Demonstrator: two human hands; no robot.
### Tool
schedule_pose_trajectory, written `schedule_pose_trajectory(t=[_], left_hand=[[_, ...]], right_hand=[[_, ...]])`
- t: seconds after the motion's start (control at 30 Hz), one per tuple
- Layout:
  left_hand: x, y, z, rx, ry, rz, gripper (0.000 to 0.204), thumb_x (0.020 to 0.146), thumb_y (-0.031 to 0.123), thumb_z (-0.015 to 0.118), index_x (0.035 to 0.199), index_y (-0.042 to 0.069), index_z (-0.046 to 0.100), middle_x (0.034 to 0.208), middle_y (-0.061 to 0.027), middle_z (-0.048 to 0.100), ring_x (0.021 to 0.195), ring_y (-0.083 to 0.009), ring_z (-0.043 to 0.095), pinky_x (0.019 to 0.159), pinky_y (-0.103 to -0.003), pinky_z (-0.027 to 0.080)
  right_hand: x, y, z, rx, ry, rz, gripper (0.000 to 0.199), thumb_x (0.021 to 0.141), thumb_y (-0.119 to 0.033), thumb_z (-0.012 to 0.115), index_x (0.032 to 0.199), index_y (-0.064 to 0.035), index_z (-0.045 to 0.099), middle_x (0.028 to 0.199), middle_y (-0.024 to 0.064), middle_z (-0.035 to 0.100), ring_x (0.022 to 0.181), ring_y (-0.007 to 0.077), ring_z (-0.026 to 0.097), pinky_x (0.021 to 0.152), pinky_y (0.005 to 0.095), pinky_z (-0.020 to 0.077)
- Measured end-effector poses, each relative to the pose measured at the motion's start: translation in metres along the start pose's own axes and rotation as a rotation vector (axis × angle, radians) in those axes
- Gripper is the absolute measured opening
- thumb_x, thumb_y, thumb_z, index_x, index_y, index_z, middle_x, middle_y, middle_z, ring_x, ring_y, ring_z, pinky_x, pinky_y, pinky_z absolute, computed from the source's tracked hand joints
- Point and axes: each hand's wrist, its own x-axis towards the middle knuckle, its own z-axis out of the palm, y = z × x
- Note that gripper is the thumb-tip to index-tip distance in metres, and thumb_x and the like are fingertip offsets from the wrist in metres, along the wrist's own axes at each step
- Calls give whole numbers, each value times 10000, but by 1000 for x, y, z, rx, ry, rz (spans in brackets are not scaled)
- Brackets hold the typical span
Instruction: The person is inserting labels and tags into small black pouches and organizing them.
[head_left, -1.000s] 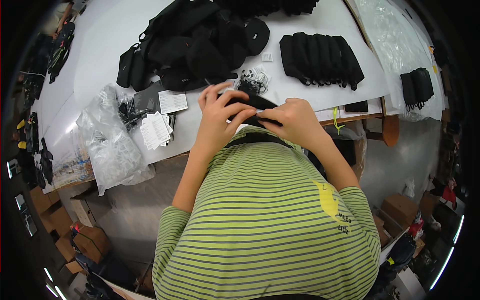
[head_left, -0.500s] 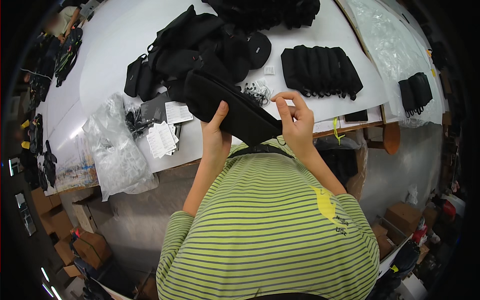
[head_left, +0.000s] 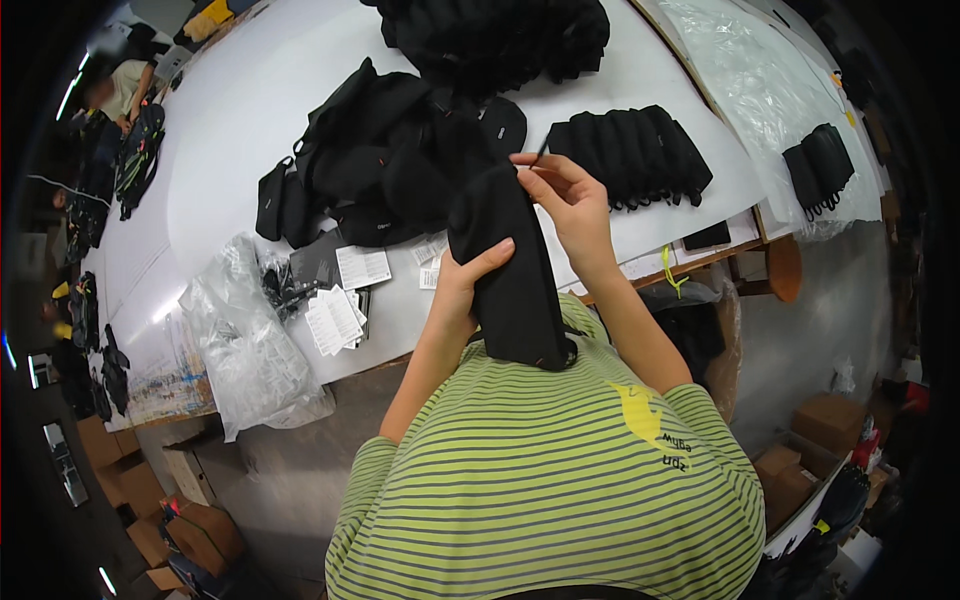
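A long black fabric pouch (head_left: 520,270) is held in front of my body, its lower end close to my striped shirt. My left hand (head_left: 468,285) grips its left side, with the thumb lying across the front. Beside the pouch's upper end, my right hand (head_left: 572,205) pinches a thin black cord (head_left: 541,150) between thumb and fingers. Whether the cord is joined to the pouch cannot be made out. Beyond the pouch lies a loose heap of black pouches (head_left: 370,130). A neat row of black pouches (head_left: 635,155) lies to the right of it.
Printed white cards (head_left: 335,320) and a clear plastic bag (head_left: 250,340) lie on the white table (head_left: 230,130) at left. Another black pile (head_left: 500,40) is at the back. Clear plastic sheeting (head_left: 740,80) covers the right side. A co-worker (head_left: 130,90) sits far left.
The pouch has turned more upright and shifted right, its lower end nearer my body. My right hand has moved up from its lower end to its top, now with a cord in its fingers.
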Motion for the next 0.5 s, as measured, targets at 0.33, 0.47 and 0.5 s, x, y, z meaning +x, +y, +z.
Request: schedule_pose_trajectory(t=[0.33, 0.47, 0.5], left_hand=[[31, 8, -37, -464, -30, -102, 257, 850, 187, 606, 1014, -11, 602, 912, -97, 655, 787, -193, 650, 716, -307, 538], [37, 13, -45, -374, 24, -14, 306, 879, 266, 584, 1014, -8, 606, 926, -92, 656, 823, -185, 644, 746, -302, 526], [37, 14, -43, -289, 73, 26, 335, 884, 294, 579, 1025, -10, 601, 951, -95, 652, 851, -180, 639, 771, -300, 517]], right_hand=[[-34, -12, -8, -459, -261, -249, 108, 726, -125, 726, 758, -56, 649, 786, 15, 601, 770, 145, 508, 632, 247, 431], [-43, -14, -17, -352, -442, -57, 122, 772, -154, 694, 794, -58, 621, 801, 5, 584, 778, 124, 519, 674, 252, 423], [-44, -12, -20, -258, -447, 56, 126, 790, -159, 679, 818, -58, 610, 816, 0, 584, 788, 114, 526, 681, 246, 422]])
